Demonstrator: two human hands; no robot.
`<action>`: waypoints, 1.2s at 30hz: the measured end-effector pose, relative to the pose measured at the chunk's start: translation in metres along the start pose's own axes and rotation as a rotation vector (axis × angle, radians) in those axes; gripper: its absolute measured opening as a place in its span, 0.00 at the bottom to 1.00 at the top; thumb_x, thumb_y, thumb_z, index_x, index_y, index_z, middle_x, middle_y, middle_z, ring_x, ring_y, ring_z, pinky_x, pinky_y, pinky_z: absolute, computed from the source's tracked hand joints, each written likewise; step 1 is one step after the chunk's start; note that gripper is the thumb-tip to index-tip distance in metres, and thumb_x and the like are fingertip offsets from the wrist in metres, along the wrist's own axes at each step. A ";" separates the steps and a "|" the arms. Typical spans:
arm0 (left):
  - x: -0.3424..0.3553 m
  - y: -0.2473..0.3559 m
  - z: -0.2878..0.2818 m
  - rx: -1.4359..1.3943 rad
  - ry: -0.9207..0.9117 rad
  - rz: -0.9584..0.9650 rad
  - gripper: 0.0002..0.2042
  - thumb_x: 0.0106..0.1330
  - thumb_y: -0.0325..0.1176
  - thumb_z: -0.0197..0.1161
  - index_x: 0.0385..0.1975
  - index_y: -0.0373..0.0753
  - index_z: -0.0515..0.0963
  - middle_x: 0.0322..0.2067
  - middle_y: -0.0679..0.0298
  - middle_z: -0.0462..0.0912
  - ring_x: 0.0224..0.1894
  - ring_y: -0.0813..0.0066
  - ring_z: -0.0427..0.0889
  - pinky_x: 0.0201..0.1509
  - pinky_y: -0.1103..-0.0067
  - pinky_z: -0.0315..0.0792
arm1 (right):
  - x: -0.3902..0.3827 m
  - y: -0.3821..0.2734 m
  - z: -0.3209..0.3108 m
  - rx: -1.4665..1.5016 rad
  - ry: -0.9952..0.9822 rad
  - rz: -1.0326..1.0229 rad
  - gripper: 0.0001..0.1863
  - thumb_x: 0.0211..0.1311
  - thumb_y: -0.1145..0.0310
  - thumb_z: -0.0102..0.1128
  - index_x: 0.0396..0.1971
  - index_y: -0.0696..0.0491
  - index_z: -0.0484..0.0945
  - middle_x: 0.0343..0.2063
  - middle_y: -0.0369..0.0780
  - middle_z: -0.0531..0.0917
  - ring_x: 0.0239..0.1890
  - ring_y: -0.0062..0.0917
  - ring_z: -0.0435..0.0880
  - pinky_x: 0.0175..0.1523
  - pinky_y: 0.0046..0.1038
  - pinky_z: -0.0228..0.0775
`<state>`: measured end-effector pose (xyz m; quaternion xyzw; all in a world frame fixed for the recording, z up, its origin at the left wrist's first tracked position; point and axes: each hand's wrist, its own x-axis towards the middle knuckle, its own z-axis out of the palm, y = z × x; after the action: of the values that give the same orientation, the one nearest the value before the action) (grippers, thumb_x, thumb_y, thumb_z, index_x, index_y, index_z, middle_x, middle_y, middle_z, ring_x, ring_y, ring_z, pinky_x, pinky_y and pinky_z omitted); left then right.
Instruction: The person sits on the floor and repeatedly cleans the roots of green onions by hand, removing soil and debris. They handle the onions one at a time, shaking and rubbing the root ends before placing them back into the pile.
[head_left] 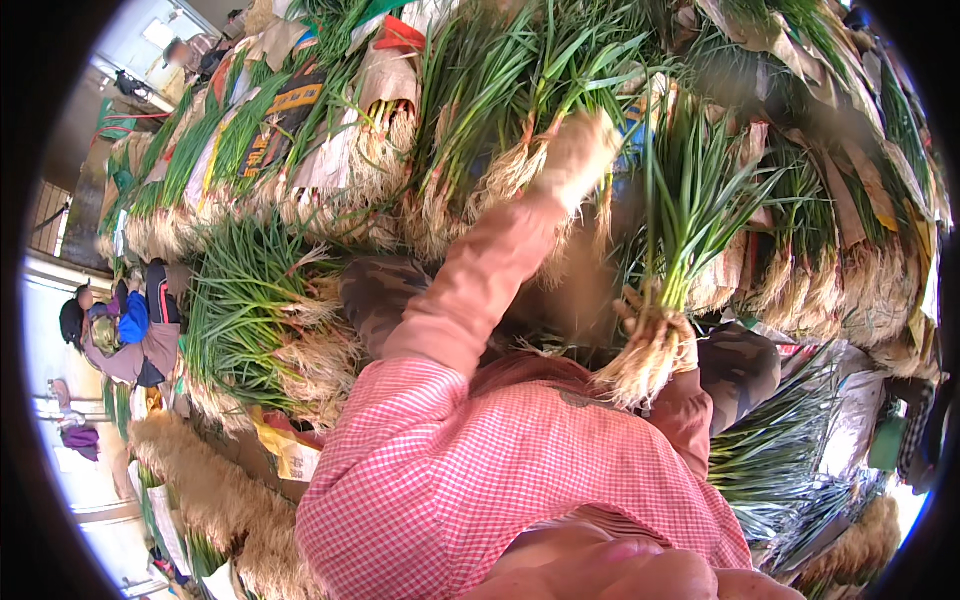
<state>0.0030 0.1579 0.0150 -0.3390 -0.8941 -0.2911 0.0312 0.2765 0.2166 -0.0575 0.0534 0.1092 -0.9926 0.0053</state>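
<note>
My right hand [680,335] is closed around the lower stems of a bunch of green garlic [690,220], just above its pale, stringy roots. The long leaves fan upward. My left arm reaches forward, and my left hand [582,150] is smeared by motion at a heap of loose green garlic [490,150]. The fingers of that hand do not show clearly, so I cannot make out whether a stalk is in them. A few rooted stalks [602,215] hang just below it.
Rows of wrapped green garlic bundles [385,110] stand along the far side. A leafy pile [260,320] lies to my left, and more leaves [775,440] to my right. Another person [130,320] sits at the far left. Root-ended bundles [210,480] lie at lower left.
</note>
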 end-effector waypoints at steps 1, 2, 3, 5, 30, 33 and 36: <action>0.024 -0.009 -0.004 0.431 0.471 0.162 0.14 0.63 0.42 0.52 0.32 0.36 0.74 0.26 0.61 0.77 0.28 0.70 0.76 0.34 0.70 0.75 | -0.005 0.003 -0.003 -0.122 0.207 -0.035 0.33 0.52 0.69 0.55 0.60 0.57 0.58 0.57 0.49 0.67 0.52 0.39 0.74 0.53 0.34 0.72; 0.044 -0.021 -0.003 0.436 0.185 -0.015 0.14 0.61 0.40 0.55 0.34 0.33 0.74 0.26 0.56 0.79 0.31 0.65 0.79 0.38 0.70 0.75 | -0.001 0.006 -0.008 -0.091 0.319 -0.012 0.31 0.51 0.70 0.56 0.58 0.57 0.61 0.55 0.47 0.70 0.47 0.39 0.76 0.50 0.36 0.73; 0.060 -0.038 -0.003 0.308 0.000 -0.026 0.13 0.59 0.38 0.55 0.35 0.34 0.75 0.32 0.50 0.80 0.36 0.57 0.80 0.42 0.69 0.74 | -0.003 0.010 -0.012 -0.087 0.319 -0.044 0.28 0.51 0.69 0.56 0.55 0.57 0.64 0.45 0.44 0.77 0.40 0.36 0.79 0.47 0.36 0.74; 0.084 -0.060 0.006 0.171 -0.128 -0.228 0.13 0.59 0.34 0.51 0.41 0.37 0.75 0.39 0.48 0.78 0.43 0.51 0.78 0.49 0.66 0.70 | -0.003 0.009 -0.016 -0.008 0.170 0.052 0.27 0.52 0.69 0.57 0.54 0.57 0.64 0.32 0.39 0.75 0.32 0.31 0.76 0.41 0.33 0.73; -0.166 0.047 0.041 -1.545 -0.614 -1.113 0.16 0.69 0.48 0.43 0.31 0.44 0.71 0.13 0.71 0.70 0.03 0.83 0.55 0.03 0.86 0.50 | 0.001 0.022 0.012 0.073 0.037 0.071 0.14 0.47 0.75 0.60 0.35 0.52 0.70 0.37 0.39 0.72 0.37 0.31 0.77 0.46 0.36 0.74; -0.161 0.051 0.037 -1.761 -0.766 -1.146 0.14 0.70 0.42 0.39 0.28 0.42 0.69 0.15 0.66 0.72 0.07 0.76 0.64 0.07 0.84 0.60 | -0.002 0.026 0.015 0.134 -0.023 0.086 0.12 0.47 0.75 0.57 0.32 0.51 0.67 0.31 0.36 0.68 0.33 0.26 0.73 0.44 0.32 0.73; -0.159 0.038 0.046 -2.039 -0.877 -1.167 0.13 0.69 0.37 0.41 0.30 0.38 0.70 0.18 0.60 0.74 0.13 0.71 0.72 0.14 0.80 0.68 | -0.008 0.030 0.017 0.228 -0.192 -0.034 0.13 0.47 0.76 0.53 0.33 0.51 0.62 0.28 0.36 0.63 0.29 0.24 0.67 0.39 0.30 0.68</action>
<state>0.1554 0.1116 -0.0445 0.1688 -0.2142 -0.6825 -0.6781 0.2829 0.1832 -0.0466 -0.0436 -0.0044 -0.9990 -0.0071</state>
